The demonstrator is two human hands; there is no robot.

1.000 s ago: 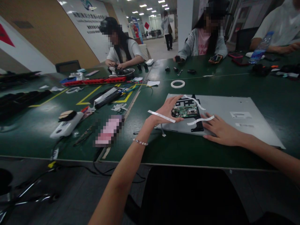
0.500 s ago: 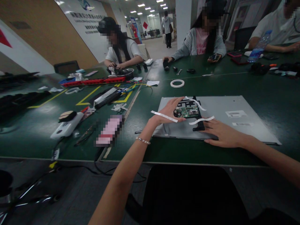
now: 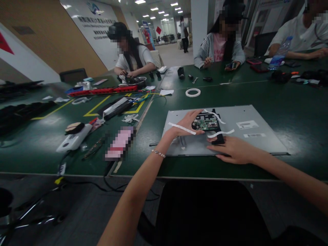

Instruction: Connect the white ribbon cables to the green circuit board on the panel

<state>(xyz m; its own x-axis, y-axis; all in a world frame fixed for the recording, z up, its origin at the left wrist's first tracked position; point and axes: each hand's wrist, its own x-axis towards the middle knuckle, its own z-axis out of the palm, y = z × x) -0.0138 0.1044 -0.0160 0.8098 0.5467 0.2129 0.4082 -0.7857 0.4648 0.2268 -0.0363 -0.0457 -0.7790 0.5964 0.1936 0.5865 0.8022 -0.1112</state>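
A flat grey display panel (image 3: 246,138) lies back side up on the green table before me. Over its left half, my left hand (image 3: 186,123) grips a black bracket carrying a green circuit board (image 3: 208,124), thumb and fingers around its left end. White tape strips (image 3: 221,133) hang from the bracket's right side, and another tape strip (image 3: 181,128) crosses the back of my left hand. My right hand (image 3: 237,149) rests at the panel's front edge beside the bracket's lower right corner, fingers stretched out and apart. Some of its fingertips are hard to make out.
A tape roll (image 3: 193,92) lies beyond the panel. To the left are a phone (image 3: 120,143), a white device (image 3: 74,137), a black case (image 3: 118,106) and a red strip (image 3: 102,90). Further back, people sit across the table, near a wrench (image 3: 195,80) and a water bottle (image 3: 280,54).
The panel has slid left and turned slightly. My right hand has shifted left with it, while my left hand and the bracket have moved only a little to the right.
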